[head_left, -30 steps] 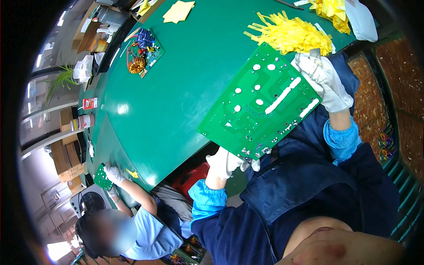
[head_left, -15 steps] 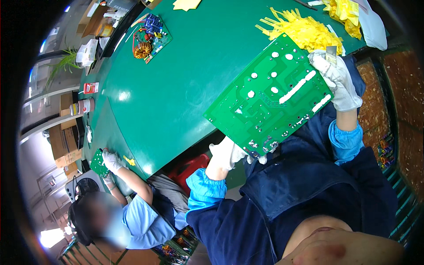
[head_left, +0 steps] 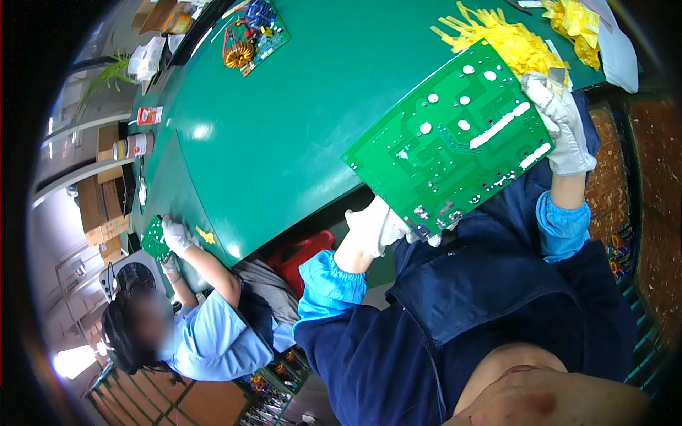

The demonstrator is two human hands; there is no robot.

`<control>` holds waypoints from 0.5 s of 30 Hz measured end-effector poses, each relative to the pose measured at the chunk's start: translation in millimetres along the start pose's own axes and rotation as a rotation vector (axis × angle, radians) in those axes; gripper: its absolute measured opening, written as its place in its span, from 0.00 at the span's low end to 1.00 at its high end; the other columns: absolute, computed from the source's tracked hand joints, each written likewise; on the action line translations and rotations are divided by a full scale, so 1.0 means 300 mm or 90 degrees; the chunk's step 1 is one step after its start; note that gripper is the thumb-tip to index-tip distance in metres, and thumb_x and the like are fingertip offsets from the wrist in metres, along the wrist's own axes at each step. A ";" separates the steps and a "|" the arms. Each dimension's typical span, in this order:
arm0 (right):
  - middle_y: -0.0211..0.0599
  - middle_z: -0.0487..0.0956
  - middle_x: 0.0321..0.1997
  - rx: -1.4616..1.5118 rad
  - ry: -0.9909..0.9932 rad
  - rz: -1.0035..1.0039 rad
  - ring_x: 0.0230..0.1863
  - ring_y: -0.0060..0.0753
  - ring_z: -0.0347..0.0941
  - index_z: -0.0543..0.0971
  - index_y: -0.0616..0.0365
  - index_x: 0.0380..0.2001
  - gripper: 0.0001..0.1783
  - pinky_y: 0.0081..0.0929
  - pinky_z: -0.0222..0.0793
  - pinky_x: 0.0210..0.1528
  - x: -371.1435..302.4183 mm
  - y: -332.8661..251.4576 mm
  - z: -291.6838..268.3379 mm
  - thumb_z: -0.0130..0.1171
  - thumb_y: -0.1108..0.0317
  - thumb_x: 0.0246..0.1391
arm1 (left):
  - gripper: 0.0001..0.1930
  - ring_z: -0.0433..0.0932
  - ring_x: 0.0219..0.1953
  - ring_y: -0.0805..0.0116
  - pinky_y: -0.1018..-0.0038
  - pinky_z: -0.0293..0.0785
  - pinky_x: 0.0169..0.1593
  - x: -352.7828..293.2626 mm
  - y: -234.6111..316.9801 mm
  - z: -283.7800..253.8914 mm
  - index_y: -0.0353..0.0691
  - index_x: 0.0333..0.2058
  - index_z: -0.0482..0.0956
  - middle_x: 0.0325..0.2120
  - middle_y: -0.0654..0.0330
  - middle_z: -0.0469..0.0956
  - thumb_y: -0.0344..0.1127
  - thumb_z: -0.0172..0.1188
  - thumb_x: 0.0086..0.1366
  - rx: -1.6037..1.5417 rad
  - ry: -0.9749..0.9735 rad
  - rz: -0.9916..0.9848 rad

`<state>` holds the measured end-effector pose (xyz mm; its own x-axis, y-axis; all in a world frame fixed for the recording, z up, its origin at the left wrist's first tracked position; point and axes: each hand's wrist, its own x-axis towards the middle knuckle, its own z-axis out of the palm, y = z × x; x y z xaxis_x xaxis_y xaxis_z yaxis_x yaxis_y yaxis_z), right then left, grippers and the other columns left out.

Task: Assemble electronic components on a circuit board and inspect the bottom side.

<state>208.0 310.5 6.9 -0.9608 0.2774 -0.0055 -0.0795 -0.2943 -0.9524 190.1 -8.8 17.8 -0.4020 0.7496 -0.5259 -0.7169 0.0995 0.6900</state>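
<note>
A large green circuit board point(head_left: 444, 135) is held up at a tilt, its underside with white patches and solder spots showing. My left hand point(head_left: 376, 224), in a white glove, is closed on the board's lower near corner, with the fingers partly hidden beneath it. My right hand point(head_left: 560, 131), gloved too, grips the upper right edge. A small grey flat piece point(head_left: 558, 75) shows at my right fingertips; its kind is unclear. Behind the board lies a pile of yellow strips point(head_left: 508, 39) on the green table point(head_left: 263, 142).
Another board with a copper coil and blue parts point(head_left: 249, 39) lies at the table's far side. More yellow strips point(head_left: 575, 28) and a white sheet point(head_left: 616, 50) are at far right. At left, a co-worker point(head_left: 213, 334) handles a smaller green board point(head_left: 154, 240). A red stool point(head_left: 302, 259) stands between us.
The board, with both hands still on it, sits slightly farther right in the picture. The whole scene has shifted a little as well. The co-worker's head appears lower and farther left.
</note>
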 end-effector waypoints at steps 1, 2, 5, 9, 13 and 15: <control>0.36 0.71 0.47 -0.044 -0.010 -0.003 0.45 0.23 0.71 0.64 0.62 0.49 0.22 0.18 0.69 0.46 0.006 0.004 -0.018 0.51 0.61 0.54 | 0.29 0.74 0.39 0.58 0.73 0.70 0.23 0.000 0.000 0.010 0.33 0.54 0.59 0.47 0.48 0.69 0.52 0.34 0.65 -0.156 -0.039 0.041; 0.37 0.71 0.47 -0.059 -0.016 -0.016 0.45 0.25 0.71 0.64 0.62 0.50 0.21 0.19 0.69 0.46 0.008 0.008 -0.027 0.49 0.63 0.55 | 0.29 0.74 0.39 0.58 0.73 0.70 0.23 0.002 0.009 0.012 0.33 0.54 0.59 0.47 0.48 0.69 0.52 0.34 0.65 -0.160 -0.033 0.041; 0.39 0.71 0.48 -0.162 -0.023 -0.051 0.46 0.27 0.70 0.63 0.63 0.51 0.22 0.20 0.69 0.47 0.012 -0.007 -0.024 0.49 0.64 0.55 | 0.27 0.70 0.47 0.58 0.67 0.72 0.37 0.006 -0.007 0.011 0.34 0.54 0.60 0.50 0.50 0.66 0.50 0.37 0.65 -0.079 0.069 -0.027; 0.41 0.71 0.48 -0.078 0.007 0.021 0.47 0.28 0.70 0.63 0.65 0.53 0.25 0.22 0.68 0.49 0.021 0.012 -0.020 0.49 0.63 0.55 | 0.27 0.69 0.49 0.56 0.62 0.72 0.41 0.019 -0.069 -0.018 0.35 0.55 0.58 0.51 0.49 0.65 0.50 0.37 0.65 -0.202 0.160 -0.008; 0.41 0.71 0.49 -0.073 0.036 0.060 0.48 0.28 0.70 0.64 0.65 0.52 0.25 0.23 0.67 0.50 0.035 0.026 -0.033 0.49 0.61 0.54 | 0.27 0.61 0.56 0.53 0.61 0.64 0.53 0.012 -0.043 -0.013 0.36 0.58 0.52 0.56 0.48 0.58 0.48 0.35 0.66 -0.388 -0.194 0.050; 0.41 0.71 0.49 -0.101 0.031 0.064 0.48 0.28 0.70 0.64 0.65 0.52 0.25 0.22 0.67 0.51 0.028 0.032 -0.049 0.49 0.60 0.54 | 0.28 0.58 0.58 0.52 0.61 0.61 0.57 0.001 -0.020 0.012 0.37 0.59 0.50 0.57 0.48 0.55 0.48 0.35 0.67 -0.151 0.015 0.010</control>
<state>203.2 323.3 -6.7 -0.9475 0.2987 -0.1141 0.0629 -0.1760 -0.9824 196.4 -6.9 15.3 -0.4258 0.7338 -0.5293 -0.8229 -0.0708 0.5638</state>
